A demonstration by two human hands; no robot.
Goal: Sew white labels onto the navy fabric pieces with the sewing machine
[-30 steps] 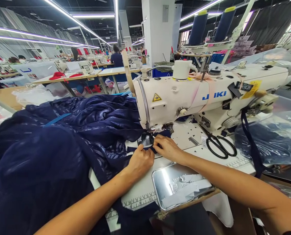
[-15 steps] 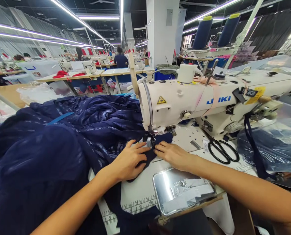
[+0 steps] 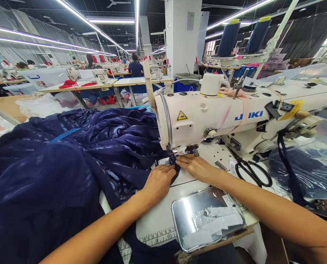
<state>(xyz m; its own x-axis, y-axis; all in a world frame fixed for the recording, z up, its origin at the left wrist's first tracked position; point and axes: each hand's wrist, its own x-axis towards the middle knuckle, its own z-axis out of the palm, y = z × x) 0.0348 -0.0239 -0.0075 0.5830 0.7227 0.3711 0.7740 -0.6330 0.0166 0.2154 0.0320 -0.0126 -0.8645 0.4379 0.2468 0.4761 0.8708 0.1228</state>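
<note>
Navy fabric (image 3: 175, 179) lies under the presser foot (image 3: 174, 151) of a white sewing machine (image 3: 196, 113). My left hand (image 3: 159, 183) has its fingers bent and drawn together, gripping the fabric just in front of the foot. On the right side of the needle area, my right hand (image 3: 198, 168) pinches the same fabric, its fingertips close to those of the left. The fabric's edge is partly hidden beneath both hands. A large heap of navy garments (image 3: 70, 157) spreads to the left of the machine.
Black-handled scissors (image 3: 254, 174) rest right of my right forearm. A metal tray (image 3: 191, 207) with paper labels stands near the front edge, beside a printed ruler scale (image 3: 158, 236). Plastic-wrapped navy fabric (image 3: 312, 176) lies far right. Thread cones (image 3: 228, 38) stand behind; a person (image 3: 136, 66) sits farther back.
My left hand has moved forward and right, and its spread fingers have drawn together. My right hand has shifted slightly forward, covering fabric that showed beyond its fingertips.
</note>
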